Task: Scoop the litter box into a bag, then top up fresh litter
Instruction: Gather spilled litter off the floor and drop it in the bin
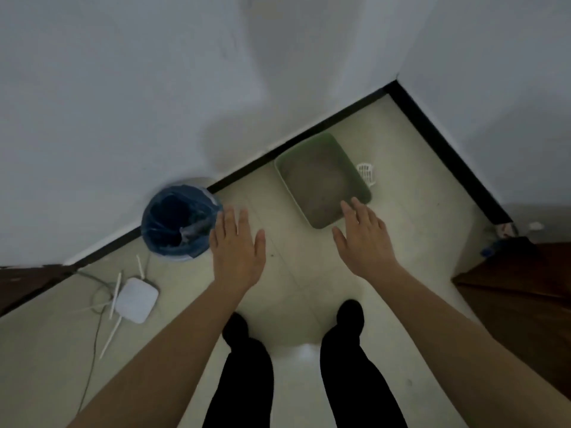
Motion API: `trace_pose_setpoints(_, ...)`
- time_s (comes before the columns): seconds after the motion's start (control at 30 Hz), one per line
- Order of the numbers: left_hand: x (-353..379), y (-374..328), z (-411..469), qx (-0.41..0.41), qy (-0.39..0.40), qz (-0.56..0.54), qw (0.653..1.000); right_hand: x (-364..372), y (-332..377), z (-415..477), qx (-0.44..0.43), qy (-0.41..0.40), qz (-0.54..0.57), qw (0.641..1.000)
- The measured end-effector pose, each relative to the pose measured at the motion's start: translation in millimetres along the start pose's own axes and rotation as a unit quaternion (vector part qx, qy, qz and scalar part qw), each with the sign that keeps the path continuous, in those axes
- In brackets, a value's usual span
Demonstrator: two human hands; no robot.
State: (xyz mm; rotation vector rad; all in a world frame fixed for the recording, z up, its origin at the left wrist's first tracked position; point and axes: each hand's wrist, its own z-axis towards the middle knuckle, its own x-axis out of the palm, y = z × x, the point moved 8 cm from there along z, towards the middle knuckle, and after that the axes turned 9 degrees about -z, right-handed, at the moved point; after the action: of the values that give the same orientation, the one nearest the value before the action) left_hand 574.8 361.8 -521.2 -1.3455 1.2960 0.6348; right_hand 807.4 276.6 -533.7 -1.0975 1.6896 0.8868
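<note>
**A:** Where does everything sit, biggest things first?

**B:** The pale tiled floor (290, 273) runs into a corner with a black skirting. The green litter box (324, 180) lies on the floor against the wall near that corner, with grey litter (321, 186) inside. To its left, well apart, stands a bin lined with a blue bag (179, 223). A white router (136, 299) with its aerials lies on the floor nearer the person, left of the feet. Smallest is the white slotted scoop (366, 174), just beside the box on its far right side.

**A:** And the hands?

**B:** Both are empty, palms down, fingers spread and flat. The left hand (238, 248) hovers by the bin's rim; the right hand (363, 242) hangs over the near corner of the box. Neither grips anything.

**A:** So what makes the step go well?

**B:** I judge nothing is scooped yet; the step is fetching the scoop. The right hand is nearer, so it should reach past the box and take the scoop by its handle. Since the bag stands well apart from the box, sliding the bin closer first would spare spills on the tiles. I see no fresh litter supply, so that needs finding later.
</note>
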Motion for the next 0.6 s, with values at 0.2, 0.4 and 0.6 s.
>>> trace_pose_setpoints(0.2,239,99,9,-0.050,0.157,0.043,0.985,240,5,30,-0.011,0.103,-0.004,0.995)
trace_pose_setpoints(0.4,405,201,10,-0.086,0.203,0.055,0.974,435,28,46,-0.033,0.177,0.020,0.983)
trace_pose_setpoints(0.6,502,280,32,-0.128,0.194,0.052,0.971,542,49,81,-0.090,0.170,0.012,0.981)
